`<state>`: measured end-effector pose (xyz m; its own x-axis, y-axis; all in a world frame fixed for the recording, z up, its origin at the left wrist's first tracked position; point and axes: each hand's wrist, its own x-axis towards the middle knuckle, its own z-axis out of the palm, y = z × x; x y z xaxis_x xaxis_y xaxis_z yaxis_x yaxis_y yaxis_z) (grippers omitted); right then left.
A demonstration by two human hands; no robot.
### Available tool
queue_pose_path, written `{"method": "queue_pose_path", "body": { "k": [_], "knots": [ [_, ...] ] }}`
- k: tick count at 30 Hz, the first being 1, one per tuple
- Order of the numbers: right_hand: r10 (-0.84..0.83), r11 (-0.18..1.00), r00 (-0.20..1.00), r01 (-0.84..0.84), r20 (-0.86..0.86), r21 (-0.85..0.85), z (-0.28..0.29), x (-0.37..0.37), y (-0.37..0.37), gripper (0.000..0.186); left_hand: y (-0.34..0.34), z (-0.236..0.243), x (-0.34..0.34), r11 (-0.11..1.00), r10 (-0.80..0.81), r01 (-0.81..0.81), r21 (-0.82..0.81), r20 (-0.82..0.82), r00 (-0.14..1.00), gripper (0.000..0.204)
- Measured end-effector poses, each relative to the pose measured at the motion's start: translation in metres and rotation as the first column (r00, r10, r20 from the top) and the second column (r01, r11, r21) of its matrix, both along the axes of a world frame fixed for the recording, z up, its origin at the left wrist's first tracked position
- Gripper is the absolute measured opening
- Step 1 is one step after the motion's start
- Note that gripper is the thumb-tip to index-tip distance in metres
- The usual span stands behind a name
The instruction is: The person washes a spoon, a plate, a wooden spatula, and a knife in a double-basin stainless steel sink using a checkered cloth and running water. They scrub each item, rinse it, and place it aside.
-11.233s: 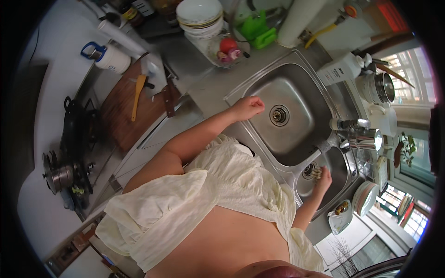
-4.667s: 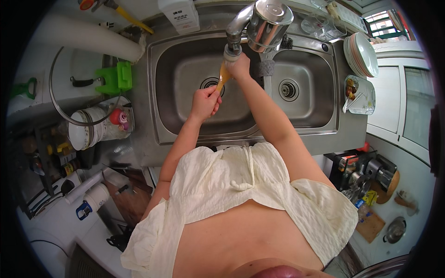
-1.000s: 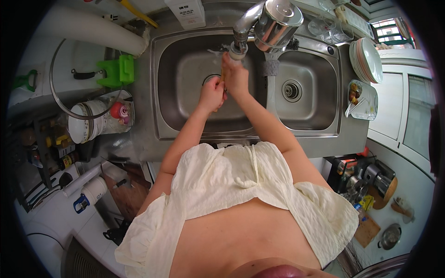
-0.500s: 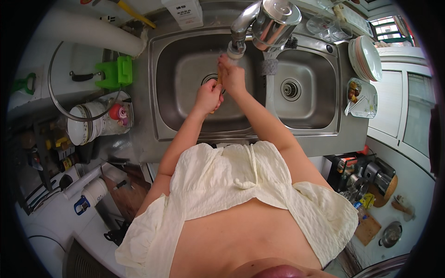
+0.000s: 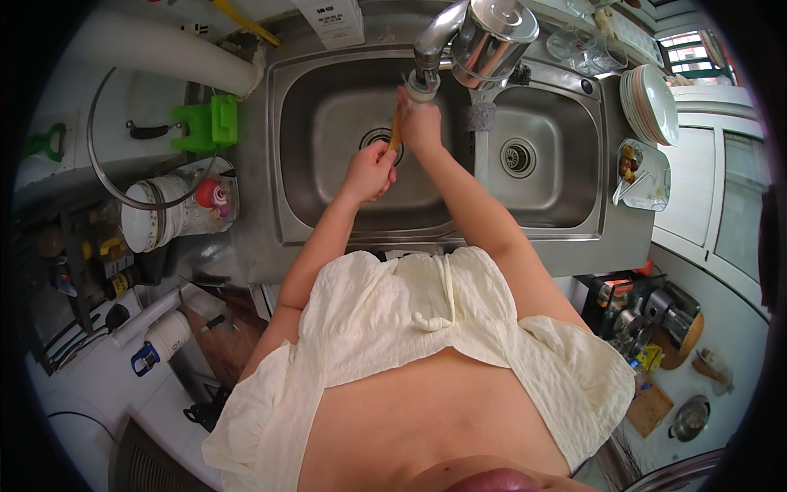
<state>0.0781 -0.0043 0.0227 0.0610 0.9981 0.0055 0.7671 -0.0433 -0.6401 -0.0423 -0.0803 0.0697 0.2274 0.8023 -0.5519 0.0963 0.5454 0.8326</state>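
Under the faucet (image 5: 424,82), both hands are over the left sink basin (image 5: 328,193). My left hand (image 5: 370,170) is closed round the lower part of a slim tan-orange stick (image 5: 395,135), its kind unclear. This stick slants up and away from me. My right hand (image 5: 420,129) is closed against its upper part, just below the spout, which hides some of the fingers. Between the hands a short length of the stick shows; both its ends are covered.
A second basin (image 5: 549,193) lies to the right, with a grey scrubber (image 5: 480,117) on the divider. Stacked plates (image 5: 652,107) and a food tray (image 5: 643,184) stand beyond it. Bowls (image 5: 147,215), a green holder (image 5: 206,125) and a hoop-like rim (image 5: 92,143) are at left.
My right hand has shifted slightly right and down along the stick, and more of the stick shows between the hands. My left hand stays gripping nearly in place.
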Motion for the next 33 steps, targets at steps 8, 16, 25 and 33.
{"method": "queue_pose_path", "body": {
  "k": [8,16,25,33],
  "knots": [
    [-0.438,0.886,-0.243,0.043,-0.865,-0.461,-0.023,0.029,0.031,0.024,-0.004,-0.008,-0.014,0.997,0.076,-0.075,-0.026,0.067,0.995,0.015],
    [0.300,0.885,0.920,-0.169,-0.253,0.434,0.011,-0.006,-0.030,0.032,0.000,-0.004,0.001,0.986,0.156,-0.150,-0.074,0.087,0.984,0.018],
    [-0.006,0.999,0.879,0.031,-0.477,0.044,-0.017,0.006,-0.006,0.016,-0.013,-0.006,0.003,0.996,0.084,-0.079,-0.050,0.096,0.992,0.018],
    [-0.048,0.998,0.679,0.056,-0.733,-0.013,-0.002,-0.003,0.001,0.019,-0.020,0.001,-0.010,0.998,0.053,-0.054,0.026,0.042,0.998,0.016]
  ]
}}
